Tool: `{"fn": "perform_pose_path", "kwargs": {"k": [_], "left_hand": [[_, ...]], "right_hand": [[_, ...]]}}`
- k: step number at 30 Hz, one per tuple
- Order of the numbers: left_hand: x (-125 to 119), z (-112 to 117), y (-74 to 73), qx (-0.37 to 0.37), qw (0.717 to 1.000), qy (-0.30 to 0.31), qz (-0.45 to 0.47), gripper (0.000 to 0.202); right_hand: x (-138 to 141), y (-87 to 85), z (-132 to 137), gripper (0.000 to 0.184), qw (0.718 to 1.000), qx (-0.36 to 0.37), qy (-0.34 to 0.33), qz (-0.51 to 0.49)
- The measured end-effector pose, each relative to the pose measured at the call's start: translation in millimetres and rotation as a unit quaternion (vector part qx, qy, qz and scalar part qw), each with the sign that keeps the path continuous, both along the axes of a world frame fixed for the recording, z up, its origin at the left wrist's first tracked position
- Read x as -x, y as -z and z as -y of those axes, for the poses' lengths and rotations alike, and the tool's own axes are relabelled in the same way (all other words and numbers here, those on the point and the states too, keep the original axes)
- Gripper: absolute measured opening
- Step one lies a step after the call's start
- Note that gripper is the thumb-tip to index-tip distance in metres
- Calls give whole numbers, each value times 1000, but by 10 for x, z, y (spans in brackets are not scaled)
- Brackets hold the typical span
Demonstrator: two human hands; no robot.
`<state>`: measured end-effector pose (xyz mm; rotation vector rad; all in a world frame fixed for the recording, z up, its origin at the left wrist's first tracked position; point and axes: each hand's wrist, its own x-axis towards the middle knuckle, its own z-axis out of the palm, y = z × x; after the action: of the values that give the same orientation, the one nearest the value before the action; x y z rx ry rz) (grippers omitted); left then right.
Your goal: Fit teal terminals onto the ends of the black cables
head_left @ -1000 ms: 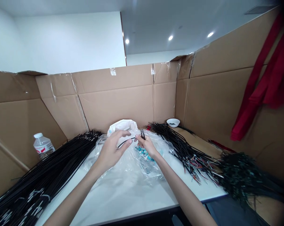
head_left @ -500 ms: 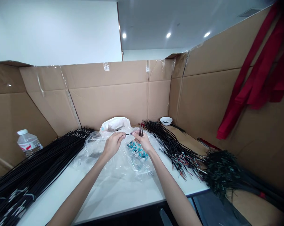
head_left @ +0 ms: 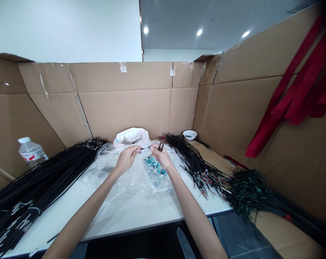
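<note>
My left hand [head_left: 125, 158] is closed in a pinch on the end of a thin black cable [head_left: 142, 148]. Facing it, my right hand [head_left: 161, 157] pinches the cable's tip, where a small teal piece shows between the fingertips. A small two-armed tool [head_left: 161, 144], dark with a reddish end, also sits in the right hand, pointing upward; its exact kind is unclear. Below both hands lies a clear plastic bag [head_left: 130, 183], with a heap of small teal and white pieces [head_left: 155, 165] on it, partly behind the right hand.
Long black cables [head_left: 57, 172] fill the left side beside a water bottle [head_left: 33, 153]. More cables with stripped coloured ends [head_left: 206, 180] lie right, near a white bowl [head_left: 190, 135]. Cardboard walls [head_left: 125, 111] surround the white table [head_left: 130, 217]. Red straps [head_left: 278, 108] hang right.
The camera view has shifted slightly, so the table edge sits higher. The left hand has turned a little, and the tool in the right hand tilts more to the right.
</note>
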<state>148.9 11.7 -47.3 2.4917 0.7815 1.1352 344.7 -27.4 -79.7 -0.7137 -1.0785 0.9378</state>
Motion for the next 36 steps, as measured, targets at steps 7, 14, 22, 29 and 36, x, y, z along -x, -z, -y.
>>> {"fn": "perform_pose_path", "kwargs": {"k": [7, 14, 22, 29, 36], "left_hand": [[29, -63, -20, 39, 998, 41, 0, 42], [81, -89, -50, 65, 994, 84, -18, 47], [106, -4, -136, 75, 991, 100, -41, 38], [122, 17, -115, 70, 989, 105, -80, 37], [83, 28, -76, -45, 995, 49, -69, 32]], "right_hand": [[0, 52, -32, 43, 1000, -10, -4, 11], [6, 89, -48, 46, 1000, -12, -20, 11], [38, 60, 29, 44, 999, -14, -43, 17], [25, 18, 76, 43, 999, -4, -33, 41], [83, 2, 75, 48, 999, -6, -4, 38]]}}
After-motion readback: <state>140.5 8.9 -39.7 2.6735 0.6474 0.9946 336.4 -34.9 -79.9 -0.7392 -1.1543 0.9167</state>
